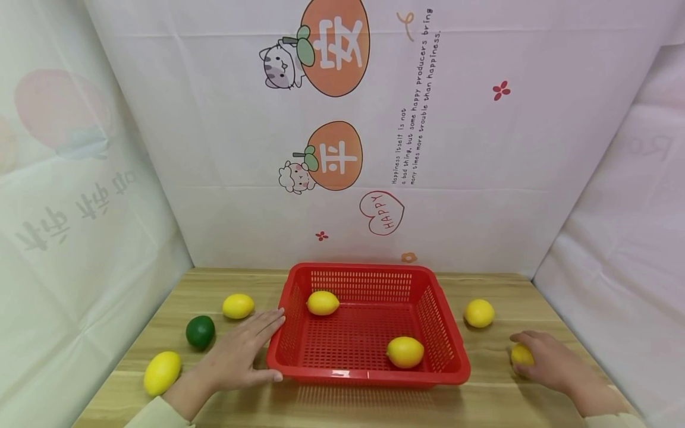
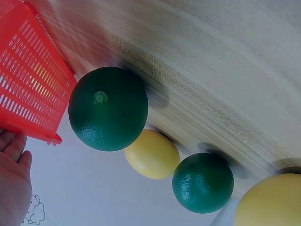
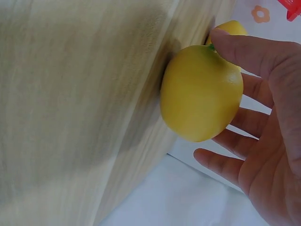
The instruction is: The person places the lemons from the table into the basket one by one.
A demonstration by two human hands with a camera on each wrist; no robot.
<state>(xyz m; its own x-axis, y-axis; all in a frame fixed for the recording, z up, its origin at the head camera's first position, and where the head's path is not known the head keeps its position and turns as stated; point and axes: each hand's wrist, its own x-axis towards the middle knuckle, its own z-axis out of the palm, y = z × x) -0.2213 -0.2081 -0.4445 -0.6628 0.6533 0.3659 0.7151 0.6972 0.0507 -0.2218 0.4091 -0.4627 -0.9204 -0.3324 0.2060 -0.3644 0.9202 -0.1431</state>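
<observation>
My right hand [image 1: 549,361] is around a yellow lemon [image 3: 202,94] at the right of the table. The thumb lies at its stem end and the fingers are behind it; the lemon is at the tabletop. My left hand [image 1: 235,355] lies along the left side of a red plastic basket [image 1: 369,377], straight fingertips at its rim and thumb at the front left corner. Inside the basket are two lemons, one at the back left [image 1: 323,303] and one at the front right [image 1: 405,352].
Another lemon [image 1: 478,313] sits between basket and right hand. Left of the basket are two lemons [image 1: 238,306] [image 1: 162,373] and a dark green lime [image 1: 200,332]. A second lime [image 2: 108,109], hidden in the head view, shows in the left wrist view. White printed cloth surrounds the wooden table [image 1: 257,410].
</observation>
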